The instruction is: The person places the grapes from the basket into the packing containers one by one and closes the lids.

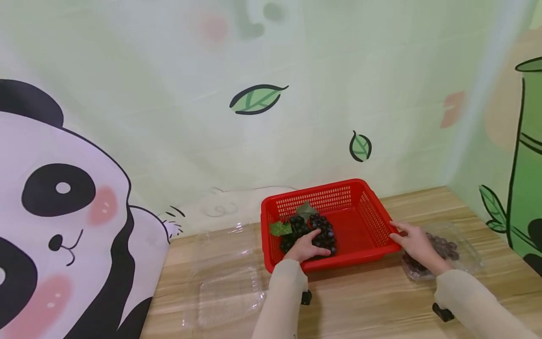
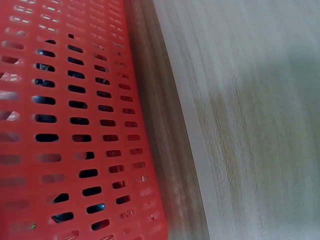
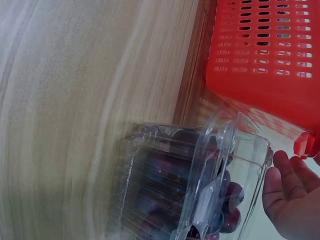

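Note:
In the head view a red plastic basket (image 1: 355,230) with slotted sides stands on the wooden table. Dark grapes (image 1: 323,230) and green leaves (image 1: 281,229) fill its left part. My left hand (image 1: 306,248) reaches over the front rim and rests on the grapes, thumb and forefinger spread apart. With my right hand (image 1: 417,242) I hold the basket's right rim between thumb and fingers. The right wrist view has these fingers (image 3: 287,175) at the rim's corner. Right below that hand is a clear plastic box (image 3: 205,195) of dark red grapes (image 3: 232,200).
Clear plastic packaging (image 1: 228,282) lies on the table (image 1: 351,301) left of the basket. Behind the table hangs a green printed backdrop (image 1: 169,117) with a panda (image 1: 63,212) at the left. It also closes off the right side.

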{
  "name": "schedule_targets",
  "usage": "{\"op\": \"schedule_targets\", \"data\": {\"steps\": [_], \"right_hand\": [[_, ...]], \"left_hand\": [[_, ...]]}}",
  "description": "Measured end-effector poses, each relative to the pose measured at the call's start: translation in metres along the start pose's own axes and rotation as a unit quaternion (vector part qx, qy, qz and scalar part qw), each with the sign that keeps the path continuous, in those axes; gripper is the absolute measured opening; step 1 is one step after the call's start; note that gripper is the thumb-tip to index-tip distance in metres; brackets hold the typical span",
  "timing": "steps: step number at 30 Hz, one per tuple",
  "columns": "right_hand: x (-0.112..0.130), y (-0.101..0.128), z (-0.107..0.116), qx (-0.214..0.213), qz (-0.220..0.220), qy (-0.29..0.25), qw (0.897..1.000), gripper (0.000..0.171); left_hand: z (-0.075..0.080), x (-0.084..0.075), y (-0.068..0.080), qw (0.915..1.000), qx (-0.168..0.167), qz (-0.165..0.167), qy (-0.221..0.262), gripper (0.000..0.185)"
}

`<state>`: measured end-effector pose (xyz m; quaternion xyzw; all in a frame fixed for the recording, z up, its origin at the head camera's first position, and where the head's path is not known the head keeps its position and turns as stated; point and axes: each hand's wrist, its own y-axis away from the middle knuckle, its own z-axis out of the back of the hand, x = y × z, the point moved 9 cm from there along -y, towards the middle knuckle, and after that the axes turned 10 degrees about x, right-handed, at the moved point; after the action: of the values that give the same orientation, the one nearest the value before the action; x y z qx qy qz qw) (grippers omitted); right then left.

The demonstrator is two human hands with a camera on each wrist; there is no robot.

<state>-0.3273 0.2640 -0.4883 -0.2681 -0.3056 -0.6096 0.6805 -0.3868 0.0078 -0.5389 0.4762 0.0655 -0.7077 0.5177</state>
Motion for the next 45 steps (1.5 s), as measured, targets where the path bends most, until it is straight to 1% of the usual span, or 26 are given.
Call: {"op": "schedule_targets", "data": {"steps": [3, 6, 10, 14, 20, 27, 33, 40, 45], "right_hand": [[0.0, 0.0, 0.0, -0.002, 0.003, -0.001, 1.0, 0.043], [0.0, 0.0, 0.0, -0.004, 0.003, -0.001, 1.0, 0.043], [-0.003, -0.001, 0.001, -0.005, -0.004, -0.003, 1.0, 0.043], [-0.005, 0.0, 0.0, -0.003, -0.007, -0.007, 1.0, 0.044], [-0.004, 0.0, 0.001, -0.004, -0.006, -0.006, 1.0, 0.043], [-0.005, 0.0, 0.0, 0.004, -0.012, -0.007, 1.0, 0.044], [-0.008, -0.001, 0.0, 0.007, -0.015, -0.002, 1.0, 0.046], [-0.01, -0.001, 0.0, 0.009, -0.012, -0.008, 1.0, 0.046], [-0.008, -0.001, 0.0, 0.006, -0.005, -0.01, 1.0, 0.046]], "left_hand": [[-0.002, 0.001, -0.003, 0.9999, 0.01, 0.001, -0.013, 0.073], [-0.003, 0.0, -0.004, 0.9997, 0.011, -0.007, -0.021, 0.074], [-0.004, -0.004, -0.006, 0.9984, 0.012, -0.02, -0.052, 0.072], [-0.006, -0.007, -0.008, 0.9966, 0.014, -0.024, -0.078, 0.067], [-0.007, -0.006, -0.011, 0.996, 0.008, -0.028, -0.084, 0.063], [-0.008, -0.005, -0.015, 0.9956, 0.0, -0.028, -0.089, 0.058], [-0.011, -0.008, -0.017, 0.9931, 0.015, -0.034, -0.112, 0.063], [-0.015, -0.013, -0.016, 0.9887, 0.029, -0.039, -0.141, 0.064], [-0.017, -0.013, -0.017, 0.9905, 0.035, -0.039, -0.127, 0.065]]}}
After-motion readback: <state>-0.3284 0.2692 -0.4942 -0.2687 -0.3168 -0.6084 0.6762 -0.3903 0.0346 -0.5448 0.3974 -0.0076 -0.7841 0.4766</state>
